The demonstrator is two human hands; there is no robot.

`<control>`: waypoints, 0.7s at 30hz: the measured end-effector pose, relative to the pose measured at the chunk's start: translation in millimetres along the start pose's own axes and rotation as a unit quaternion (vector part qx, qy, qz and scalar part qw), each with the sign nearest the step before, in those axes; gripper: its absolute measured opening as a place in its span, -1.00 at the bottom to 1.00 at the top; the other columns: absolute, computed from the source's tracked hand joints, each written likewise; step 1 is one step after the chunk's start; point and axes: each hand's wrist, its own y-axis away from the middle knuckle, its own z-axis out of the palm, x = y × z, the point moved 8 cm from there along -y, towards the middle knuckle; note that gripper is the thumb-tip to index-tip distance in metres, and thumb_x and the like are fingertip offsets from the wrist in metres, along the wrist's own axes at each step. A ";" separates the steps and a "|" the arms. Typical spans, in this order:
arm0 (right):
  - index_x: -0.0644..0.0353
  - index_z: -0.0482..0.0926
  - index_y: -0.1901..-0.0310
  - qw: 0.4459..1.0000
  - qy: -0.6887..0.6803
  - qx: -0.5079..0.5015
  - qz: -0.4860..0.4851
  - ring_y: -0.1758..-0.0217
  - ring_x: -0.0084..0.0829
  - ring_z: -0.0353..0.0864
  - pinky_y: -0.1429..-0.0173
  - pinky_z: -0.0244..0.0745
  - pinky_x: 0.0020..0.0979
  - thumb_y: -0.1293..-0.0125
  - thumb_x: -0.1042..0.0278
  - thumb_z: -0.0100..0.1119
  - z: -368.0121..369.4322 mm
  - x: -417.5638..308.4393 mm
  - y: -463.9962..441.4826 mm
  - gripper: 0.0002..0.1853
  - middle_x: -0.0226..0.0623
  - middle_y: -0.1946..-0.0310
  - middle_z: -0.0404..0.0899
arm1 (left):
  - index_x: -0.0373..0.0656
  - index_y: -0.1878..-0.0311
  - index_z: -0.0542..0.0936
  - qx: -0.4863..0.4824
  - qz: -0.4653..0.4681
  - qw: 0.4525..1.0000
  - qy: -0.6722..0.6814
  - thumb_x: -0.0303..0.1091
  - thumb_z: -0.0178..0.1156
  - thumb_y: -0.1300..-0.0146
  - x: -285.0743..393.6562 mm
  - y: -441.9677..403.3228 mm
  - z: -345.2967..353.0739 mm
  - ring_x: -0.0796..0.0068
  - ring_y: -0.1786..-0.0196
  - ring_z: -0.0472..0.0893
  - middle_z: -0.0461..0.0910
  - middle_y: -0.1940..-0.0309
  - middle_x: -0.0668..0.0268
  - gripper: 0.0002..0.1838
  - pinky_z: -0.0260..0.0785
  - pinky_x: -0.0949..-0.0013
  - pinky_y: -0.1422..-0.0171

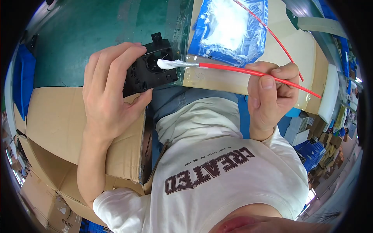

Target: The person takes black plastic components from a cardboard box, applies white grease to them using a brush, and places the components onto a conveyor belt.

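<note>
My left hand (112, 85) grips a black plastic housing (149, 72) by its left side, fingers over the top and thumb below. The housing has a round opening and a small tab on its upper edge. In my right hand (274, 87), pinched between thumb and fingers, is a paintbrush (229, 68) with a red handle. Thick white paste coats its bristles, which lie over the housing's round opening; whether they touch it I cannot tell. Beyond the brush stands a blue bin (198, 44) smeared with white paste, and a second red-handled brush (278, 40) rests across it.
A green work surface (89, 27) spans the far left, with cardboard (206, 79) under the blue bin. An open cardboard box (54, 120) stands near my left arm. At the far left edge is another blue bin (24, 79); stacked blue crates (310, 155) are off to the right.
</note>
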 end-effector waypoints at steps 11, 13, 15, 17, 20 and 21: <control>0.24 0.34 0.06 0.999 -0.015 -0.021 0.026 0.60 -0.76 0.42 0.49 0.38 -0.67 -0.38 0.70 0.14 8.7 6.1 2.1 -0.77 0.19 0.17 0.72 | -0.26 -0.13 0.55 0.012 0.027 0.999 -0.026 -0.62 0.45 0.32 5.5 1.8 -5.4 0.04 -0.11 0.58 0.62 -0.09 0.08 -0.25 0.41 0.12 -0.23; 0.28 0.33 0.06 0.999 -0.021 -0.027 0.031 0.46 -0.62 0.59 0.34 0.54 -0.59 -0.36 0.74 0.14 12.6 4.2 2.1 -0.76 0.21 0.16 0.70 | -0.25 -0.13 0.55 0.016 0.031 0.999 -0.030 -0.63 0.45 0.34 6.5 2.5 -6.2 0.03 -0.11 0.58 0.62 -0.09 0.08 -0.24 0.41 0.12 -0.23; 0.32 0.32 0.06 0.999 -0.025 -0.035 0.020 0.28 -0.42 0.71 0.15 0.66 -0.47 -0.34 0.78 0.13 19.2 0.7 1.3 -0.75 0.23 0.16 0.69 | -0.25 -0.13 0.55 0.009 0.033 0.999 -0.040 -0.63 0.46 0.36 8.6 2.2 -7.3 0.03 -0.11 0.58 0.62 -0.09 0.09 -0.23 0.42 0.11 -0.22; 0.36 0.32 0.06 0.999 -0.020 -0.047 0.008 0.12 -0.23 0.76 -0.01 0.70 -0.35 -0.32 0.81 0.13 22.8 -1.8 1.5 -0.73 0.25 0.15 0.68 | -0.24 -0.13 0.55 0.006 0.037 0.998 -0.046 -0.63 0.47 0.39 9.8 1.9 -6.8 0.03 -0.11 0.57 0.62 -0.09 0.09 -0.21 0.42 0.11 -0.21; 0.38 0.32 0.06 0.997 -0.005 -0.077 -0.018 0.07 -0.17 0.77 -0.07 0.70 -0.31 -0.30 0.83 0.14 29.2 -5.6 0.5 -0.72 0.26 0.15 0.67 | -0.24 -0.13 0.55 0.006 0.046 0.998 -0.051 -0.63 0.48 0.41 11.0 3.0 -6.0 0.02 -0.10 0.57 0.62 -0.10 0.11 -0.20 0.43 0.10 -0.20; 0.39 0.32 0.05 0.996 0.002 -0.085 -0.027 0.08 -0.19 0.78 -0.05 0.70 -0.33 -0.30 0.83 0.14 31.1 -6.4 -0.5 -0.72 0.26 0.14 0.67 | -0.23 -0.13 0.56 0.007 0.049 0.997 -0.054 -0.63 0.48 0.41 11.3 3.3 -5.6 0.02 -0.10 0.57 0.62 -0.10 0.11 -0.20 0.43 0.10 -0.19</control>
